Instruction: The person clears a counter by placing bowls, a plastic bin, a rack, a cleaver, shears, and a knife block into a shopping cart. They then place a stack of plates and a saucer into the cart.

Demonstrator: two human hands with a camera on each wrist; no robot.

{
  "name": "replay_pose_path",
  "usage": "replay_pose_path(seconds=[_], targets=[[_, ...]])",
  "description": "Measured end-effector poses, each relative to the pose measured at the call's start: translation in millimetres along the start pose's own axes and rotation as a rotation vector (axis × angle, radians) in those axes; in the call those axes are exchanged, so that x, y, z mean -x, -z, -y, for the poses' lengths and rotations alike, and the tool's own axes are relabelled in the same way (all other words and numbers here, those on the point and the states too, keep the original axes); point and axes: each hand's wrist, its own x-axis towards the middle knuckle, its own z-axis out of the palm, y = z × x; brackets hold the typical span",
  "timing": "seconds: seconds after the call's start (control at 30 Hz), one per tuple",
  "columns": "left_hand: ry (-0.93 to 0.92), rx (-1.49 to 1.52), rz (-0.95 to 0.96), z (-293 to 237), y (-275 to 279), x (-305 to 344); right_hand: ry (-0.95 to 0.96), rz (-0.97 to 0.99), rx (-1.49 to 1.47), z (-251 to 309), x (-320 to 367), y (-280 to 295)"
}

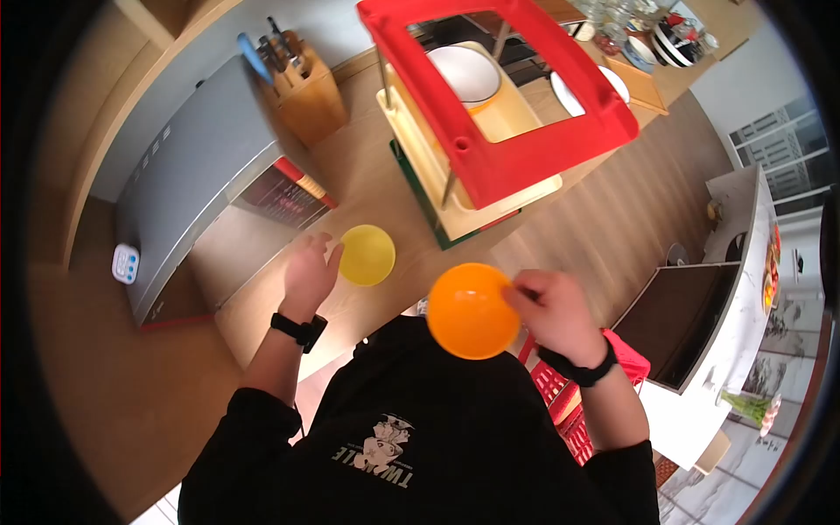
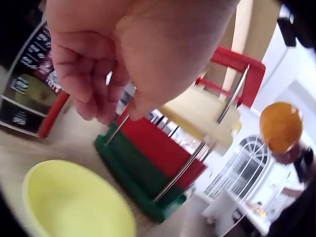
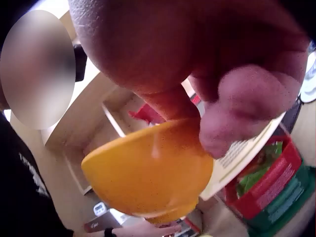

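My right hand [image 1: 560,311] pinches the rim of an orange bowl [image 1: 472,311] between thumb and fingers, holding it in the air in front of my torso. In the right wrist view the thumb lies along one side of that bowl's [image 3: 148,173] wall and the fingers curl on the other. A yellow bowl [image 1: 367,255] stands on the wooden counter. Just beside it is my left hand [image 1: 310,271], its fingers loosely bent with nothing in them. In the left wrist view this hand [image 2: 98,69] hangs above and apart from the yellow bowl [image 2: 74,202].
A tiered rack with a red frame [image 1: 490,166] stands ahead on the counter, with a white bowl [image 1: 464,74] on a cream tray. To the left are a grey appliance [image 1: 201,157] and a knife block [image 1: 311,96]. Red baskets [image 1: 573,411] sit low at my right.
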Motion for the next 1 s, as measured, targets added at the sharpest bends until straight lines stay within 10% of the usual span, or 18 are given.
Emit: replay_pose_path(seconds=[0.4,0.63,0.7,0.77,1.0], targets=[[0.211,1.283,0.097,34,-66,20,0.116,0.037,0.254,-8,-134,-185],[0.149,1.136,0.050,28,-59,27,0.034,0.024,0.324,-23,-145,-200],[0.060,0.604,-0.360,29,-58,20,0.018,0.060,0.329,-24,-142,-191],[0.070,0.707,-0.421,-11,-6,22,0.103,0.152,0.358,-28,-137,-184],[-0.572,0.534,-0.652,-125,110,-24,0.364,0.152,-0.069,11,-68,-95]])
